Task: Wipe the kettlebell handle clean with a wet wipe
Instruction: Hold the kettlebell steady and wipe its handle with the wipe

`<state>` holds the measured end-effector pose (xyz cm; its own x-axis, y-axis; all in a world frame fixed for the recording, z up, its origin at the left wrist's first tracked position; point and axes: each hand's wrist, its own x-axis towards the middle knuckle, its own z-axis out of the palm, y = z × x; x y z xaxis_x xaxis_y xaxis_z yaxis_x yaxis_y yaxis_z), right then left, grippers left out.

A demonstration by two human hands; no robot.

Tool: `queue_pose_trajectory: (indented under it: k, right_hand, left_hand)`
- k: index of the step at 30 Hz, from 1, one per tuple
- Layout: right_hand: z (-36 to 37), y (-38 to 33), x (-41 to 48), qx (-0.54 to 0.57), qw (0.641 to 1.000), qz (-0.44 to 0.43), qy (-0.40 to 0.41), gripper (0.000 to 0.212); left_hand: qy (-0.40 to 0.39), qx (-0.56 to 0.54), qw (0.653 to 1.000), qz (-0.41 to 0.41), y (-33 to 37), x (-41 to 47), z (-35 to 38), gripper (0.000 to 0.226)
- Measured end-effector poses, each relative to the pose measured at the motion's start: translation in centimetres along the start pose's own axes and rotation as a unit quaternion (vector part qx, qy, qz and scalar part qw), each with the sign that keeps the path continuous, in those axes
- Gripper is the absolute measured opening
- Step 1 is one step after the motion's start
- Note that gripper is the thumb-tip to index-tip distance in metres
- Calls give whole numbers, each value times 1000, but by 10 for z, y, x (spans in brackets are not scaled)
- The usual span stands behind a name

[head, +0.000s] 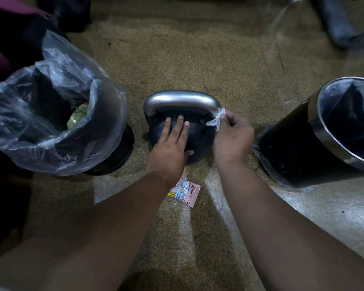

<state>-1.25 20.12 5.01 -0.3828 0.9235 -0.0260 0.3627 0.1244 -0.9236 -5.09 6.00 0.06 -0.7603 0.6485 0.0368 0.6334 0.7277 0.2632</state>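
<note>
The kettlebell (180, 131) stands upright on the speckled floor (198, 59), midway between two lined bins. The left hand (170, 148) lies flat and unclenched on the dark bell body, fingers spread just below the handle's arch, grasping nothing; it seems placed there to steady the weight against the rubbing. The right hand (232, 135) pinches a wet wipe (216, 118) between thumb and fingertips and presses it to the right leg of the silver handle (181, 99), where the arch bends down. From that pinch, the rest of the bar runs away to the left, so the wiping probably has most of the handle left. The torn wipe sachet (186, 193) lies behind both wrists, toward the person. The bag-lined bin (57, 122) sits beyond the left hand, the steel-rimmed bin (332, 131) just outside the right, handy for discarding.
</note>
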Motion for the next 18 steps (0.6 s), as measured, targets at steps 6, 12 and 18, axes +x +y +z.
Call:
queue_pose_trajectory:
  k: [6, 12, 18]
  right_hand:
    - [0, 3, -2, -13, 1000, 12, 5, 17]
    - [3, 5, -1, -12, 1000, 13, 15, 15]
    - [5, 3, -5, 29, 999, 2, 22, 14]
  left_hand:
    - [-4, -17, 1000, 2, -2, 1, -1, 76]
    - [1, -27, 1000, 9, -3, 0, -2, 75]
    - [-11, -19, 1000, 8, -3, 1, -3, 74]
